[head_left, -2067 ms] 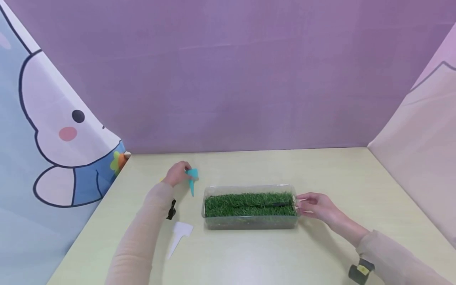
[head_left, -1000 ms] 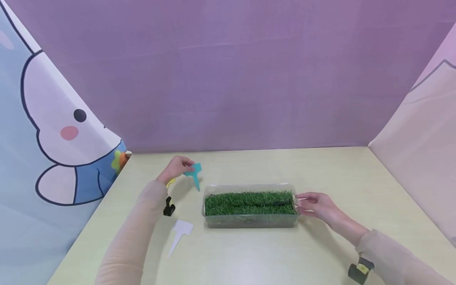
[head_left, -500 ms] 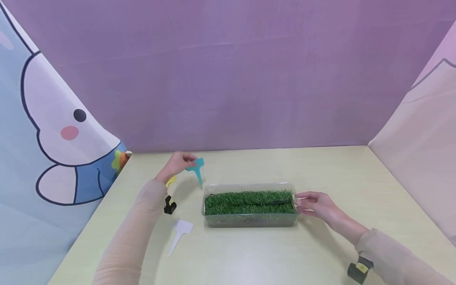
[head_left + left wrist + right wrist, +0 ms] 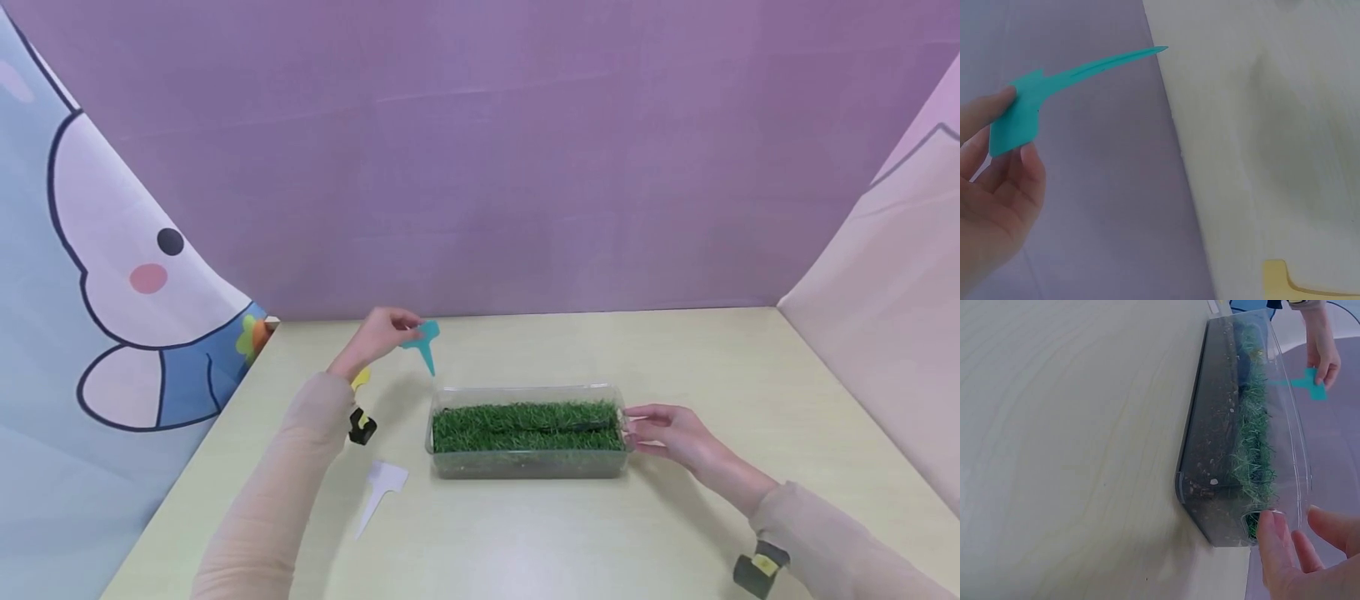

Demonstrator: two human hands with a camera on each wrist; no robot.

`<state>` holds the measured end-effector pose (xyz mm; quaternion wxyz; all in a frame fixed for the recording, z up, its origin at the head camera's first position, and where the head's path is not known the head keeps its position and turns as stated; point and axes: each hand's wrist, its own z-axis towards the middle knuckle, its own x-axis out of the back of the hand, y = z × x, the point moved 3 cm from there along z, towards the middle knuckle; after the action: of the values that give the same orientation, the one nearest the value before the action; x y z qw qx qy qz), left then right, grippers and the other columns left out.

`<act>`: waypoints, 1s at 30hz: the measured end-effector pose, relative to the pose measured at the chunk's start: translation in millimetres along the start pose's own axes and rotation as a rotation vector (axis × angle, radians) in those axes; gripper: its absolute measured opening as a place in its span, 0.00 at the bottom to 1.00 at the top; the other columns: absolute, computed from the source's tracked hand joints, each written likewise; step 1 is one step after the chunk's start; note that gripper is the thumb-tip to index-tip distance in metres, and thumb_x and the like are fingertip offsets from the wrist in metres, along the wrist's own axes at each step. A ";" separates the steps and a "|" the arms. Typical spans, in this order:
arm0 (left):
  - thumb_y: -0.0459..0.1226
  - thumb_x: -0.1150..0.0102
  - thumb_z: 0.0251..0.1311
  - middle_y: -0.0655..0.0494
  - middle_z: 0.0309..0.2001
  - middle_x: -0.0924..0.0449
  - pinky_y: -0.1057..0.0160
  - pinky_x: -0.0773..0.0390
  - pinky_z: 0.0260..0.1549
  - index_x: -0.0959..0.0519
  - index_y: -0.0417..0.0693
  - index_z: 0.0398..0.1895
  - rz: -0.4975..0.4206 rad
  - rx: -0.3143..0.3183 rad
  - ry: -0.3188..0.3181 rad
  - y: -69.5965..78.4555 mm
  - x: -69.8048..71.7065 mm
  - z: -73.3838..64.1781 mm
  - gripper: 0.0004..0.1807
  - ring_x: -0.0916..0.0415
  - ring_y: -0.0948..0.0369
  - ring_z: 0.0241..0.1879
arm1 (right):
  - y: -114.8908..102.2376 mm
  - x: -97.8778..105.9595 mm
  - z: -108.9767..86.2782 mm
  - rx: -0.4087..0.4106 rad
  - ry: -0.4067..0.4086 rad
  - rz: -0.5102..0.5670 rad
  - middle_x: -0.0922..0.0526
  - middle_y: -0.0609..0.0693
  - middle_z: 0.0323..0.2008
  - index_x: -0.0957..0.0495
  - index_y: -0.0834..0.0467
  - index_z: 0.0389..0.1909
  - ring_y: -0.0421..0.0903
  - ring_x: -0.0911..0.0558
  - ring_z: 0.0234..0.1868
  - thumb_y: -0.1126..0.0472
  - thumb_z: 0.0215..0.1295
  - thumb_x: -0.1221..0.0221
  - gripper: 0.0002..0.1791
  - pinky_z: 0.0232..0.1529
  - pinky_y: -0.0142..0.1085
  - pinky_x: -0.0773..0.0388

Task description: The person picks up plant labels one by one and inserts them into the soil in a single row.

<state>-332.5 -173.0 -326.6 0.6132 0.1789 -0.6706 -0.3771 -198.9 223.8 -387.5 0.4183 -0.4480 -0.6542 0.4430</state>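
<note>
In the head view my left hand (image 4: 381, 335) pinches the head of a blue T-shaped plant label (image 4: 424, 340) above the table, behind the planter's left end. The left wrist view has the label (image 4: 1054, 94) between thumb and fingers, its pointed stem sticking out. A clear plastic planter box (image 4: 528, 465) holds green grass (image 4: 525, 417) over dark soil. At its right end, the fairly straight fingers of my right hand (image 4: 673, 435) touch the wall. The right wrist view places those fingers (image 4: 1269, 534) by an opening in that end wall.
A white plant label (image 4: 381, 492) lies left of the planter. Behind the left wrist a yellow plant label (image 4: 362, 379) lies partly hidden. Black wrist devices (image 4: 363, 427) hang under both forearms. A purple cloth (image 4: 525, 167) rises along the table's back edge (image 4: 600, 312).
My left hand has raised the blue label off the table and carried it back and slightly right. More of the yellow label shows. The right hand stays at the planter's end.
</note>
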 end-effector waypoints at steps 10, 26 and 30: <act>0.36 0.41 0.53 0.49 0.35 0.22 0.64 0.27 0.32 0.22 0.41 0.42 -0.025 -0.067 -0.022 40.1 -10.5 -3.9 0.14 0.27 0.58 0.33 | 1.8 1.4 -2.7 0.013 -0.024 0.016 0.22 0.60 0.42 0.42 0.78 0.55 0.46 0.21 0.40 0.67 0.59 0.48 0.26 0.45 0.36 0.26; 0.35 0.40 0.52 0.54 0.33 0.22 0.66 0.27 0.28 0.21 0.43 0.39 -0.044 -0.289 -0.124 107.3 -59.2 -4.3 0.10 0.28 0.62 0.31 | 2.9 2.7 -5.5 0.002 -0.049 0.069 0.20 0.55 0.39 0.43 0.78 0.55 0.45 0.20 0.39 0.67 0.59 0.47 0.27 0.45 0.35 0.26; 0.35 0.40 0.52 0.56 0.33 0.21 0.68 0.27 0.28 0.20 0.43 0.38 -0.024 -0.306 -0.158 118.7 -72.0 -4.5 0.10 0.28 0.63 0.30 | 2.0 3.3 -6.1 0.006 -0.048 0.059 0.21 0.56 0.40 0.43 0.78 0.55 0.45 0.20 0.40 0.67 0.59 0.47 0.27 0.45 0.35 0.26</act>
<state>-288.5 -46.4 -290.2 0.5742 0.0612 -0.6494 -0.4947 -193.5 228.7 -387.3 0.3904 -0.4551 -0.6494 0.4677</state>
